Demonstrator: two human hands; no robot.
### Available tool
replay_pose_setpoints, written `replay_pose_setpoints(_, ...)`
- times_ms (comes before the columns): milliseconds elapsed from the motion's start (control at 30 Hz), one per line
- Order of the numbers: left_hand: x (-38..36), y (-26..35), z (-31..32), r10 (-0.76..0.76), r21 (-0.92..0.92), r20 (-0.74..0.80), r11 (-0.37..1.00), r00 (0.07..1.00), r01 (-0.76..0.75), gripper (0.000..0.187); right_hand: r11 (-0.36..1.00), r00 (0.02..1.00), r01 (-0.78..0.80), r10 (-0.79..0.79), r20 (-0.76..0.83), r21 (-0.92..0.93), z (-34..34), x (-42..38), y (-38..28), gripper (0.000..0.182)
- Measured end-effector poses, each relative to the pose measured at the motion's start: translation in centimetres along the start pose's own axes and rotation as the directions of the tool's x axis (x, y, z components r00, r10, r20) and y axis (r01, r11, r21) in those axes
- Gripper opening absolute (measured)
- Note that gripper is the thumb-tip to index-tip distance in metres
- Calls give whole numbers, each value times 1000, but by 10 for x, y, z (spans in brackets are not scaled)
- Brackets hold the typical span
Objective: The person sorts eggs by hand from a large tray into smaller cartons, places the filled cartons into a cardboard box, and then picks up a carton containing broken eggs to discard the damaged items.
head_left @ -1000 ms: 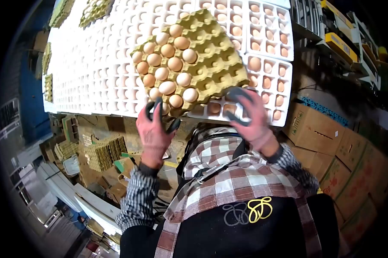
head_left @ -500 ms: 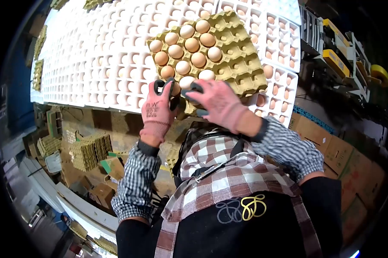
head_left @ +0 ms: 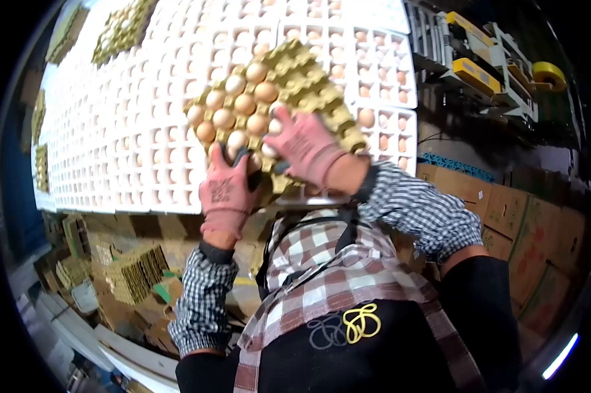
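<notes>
A yellowish pulp egg tray [head_left: 321,98] lies tilted over white egg trays. Brown and pale eggs [head_left: 245,103] sit in its left part, and its right-hand cups hold none. At the near-left corner, my left hand [head_left: 224,193] in a pink glove with dark fingertips has finger and thumb around an egg [head_left: 253,162]. My right hand [head_left: 306,147], gloved alike, is over the tray's near middle. Its fingers are curled about a pale egg [head_left: 275,126], with another egg just below it. Blur and the gloves hide part of both grips.
White trays of eggs [head_left: 138,144] cover the table. More pulp trays [head_left: 122,29] lie at the far left. A stack of pulp trays [head_left: 137,272] stands on the floor at lower left. Cardboard boxes [head_left: 505,213] are at right, beside a metal rack with yellow parts [head_left: 475,71].
The view has shifted, so the table and tray sit further left and lower. My right hand has moved further in over the eggs; my left hand stays at the tray's near-left corner.
</notes>
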State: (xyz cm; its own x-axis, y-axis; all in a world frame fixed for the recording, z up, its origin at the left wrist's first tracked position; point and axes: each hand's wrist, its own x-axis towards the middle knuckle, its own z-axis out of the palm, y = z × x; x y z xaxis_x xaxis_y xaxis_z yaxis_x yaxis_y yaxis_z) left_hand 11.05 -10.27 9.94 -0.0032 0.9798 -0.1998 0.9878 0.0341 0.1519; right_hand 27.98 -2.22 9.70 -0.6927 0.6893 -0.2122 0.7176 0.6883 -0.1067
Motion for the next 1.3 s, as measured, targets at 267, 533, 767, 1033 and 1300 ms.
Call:
replay_pose_setpoints(267, 4, 4, -19, -155, -985, -3, 169, 988, 23, 52, -964, 978, -172, -192, -83, 201, 18, -36, 82, 50)
replay_pose_setpoints(533, 155, 109, -7, 139, -912, -234, 311, 962, -267, 53, -990, 990, 142, 142, -12, -4, 53, -53, 184, 40)
replay_pose_setpoints(767, 355, 235, 9, 152, -295, -230, 930, 961, -218, 45, 528, 458, -424, 826, -328, 736, 37, 14, 367, 62)
replay_pose_setpoints(1033, 472, 270, 49, 425, -524, -82, 751, 901, -402, 59, 682, 734, -591, 676, -62, 431, 46, 45, 435, 52)
replay_pose_setpoints(1300, 480, 235, 113, 368, 55, -224, 929, 903, -365, 63, 858, 549, -413, 503, -668, 307, 96, 99, 473, 35)
